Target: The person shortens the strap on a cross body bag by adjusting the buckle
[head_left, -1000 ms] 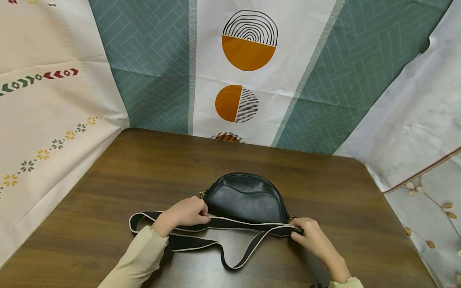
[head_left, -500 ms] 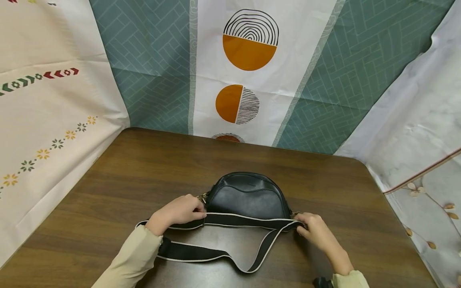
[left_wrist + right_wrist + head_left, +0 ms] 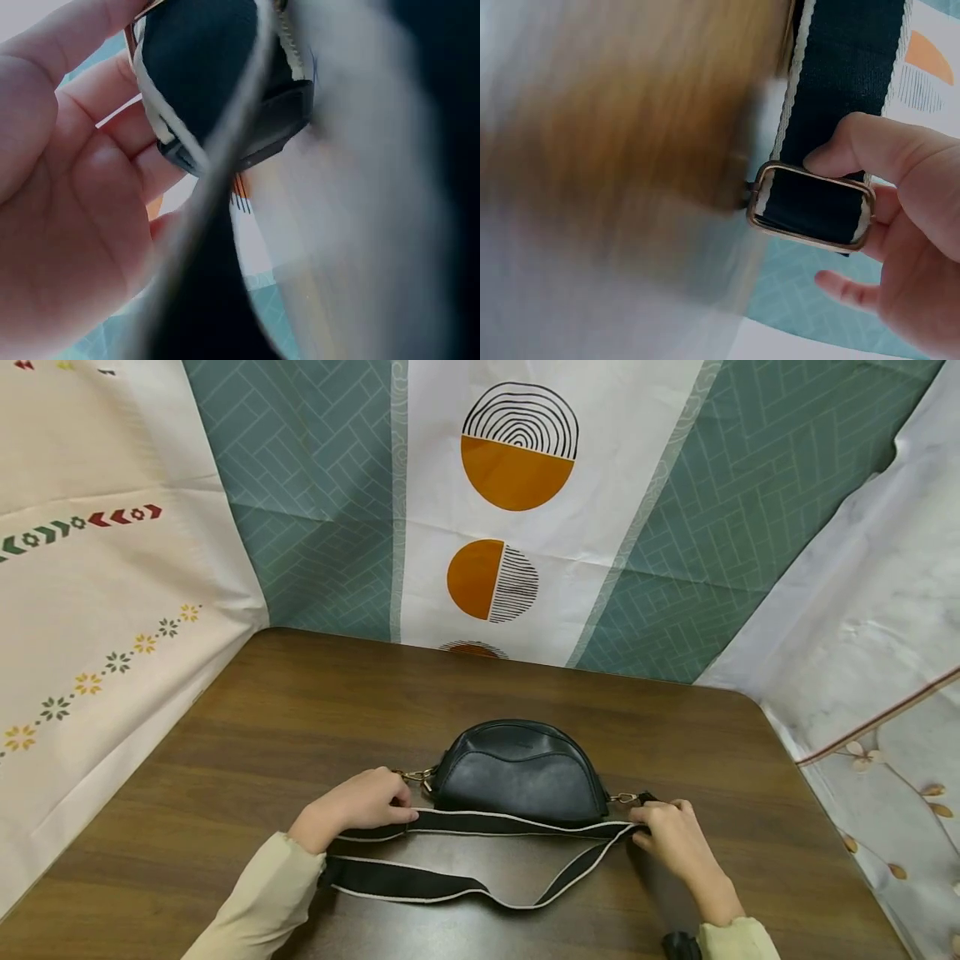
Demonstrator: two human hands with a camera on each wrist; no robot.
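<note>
A black half-moon shoulder bag (image 3: pixel 517 777) stands on the wooden table, with a gold clasp (image 3: pixel 622 797) at its right end and a gold chain clasp (image 3: pixel 417 775) at its left. Its black strap with white edges (image 3: pixel 510 824) lies looped in front of it. My left hand (image 3: pixel 354 812) grips the strap's left part; in the left wrist view its fingers (image 3: pixel 120 94) lie behind the webbing. My right hand (image 3: pixel 678 843) pinches the strap's right part, thumb on the webbing beside a rectangular metal slider buckle (image 3: pixel 821 177).
The brown wooden table (image 3: pixel 330 693) reaches back to a green and white patterned cloth (image 3: pixel 322 527). Light cloths hang on the left (image 3: pixel 97 568) and right (image 3: pixel 847 635). The lower run of the strap (image 3: pixel 412 881) lies on the table nearer me.
My left hand has shifted left and my right hand right, with the strap in both. The strap's lower loop has flattened and widened, and both bag clasps show more. The bag moved slightly right.
</note>
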